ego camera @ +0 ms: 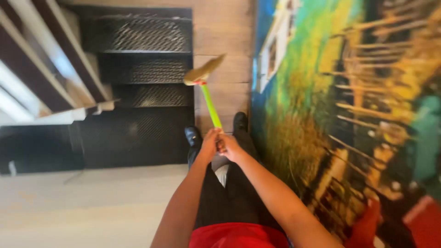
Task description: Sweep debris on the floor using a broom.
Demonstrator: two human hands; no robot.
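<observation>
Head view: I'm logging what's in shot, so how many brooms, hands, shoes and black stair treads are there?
Broom: 1, held by both hands
Hands: 2, left hand and right hand
Shoes: 2, left shoe and right shoe
Stair treads: 3 in view, such as the middle tread
Total: 8

A dark staircase with ridged black treads fills the upper left. Left of the staircase run white and dark-brown railing bars. Right of it lies a wooden plank floor, and further right a bright painted mural wall in greens and yellows. Below the staircase spreads a pale surface.
</observation>
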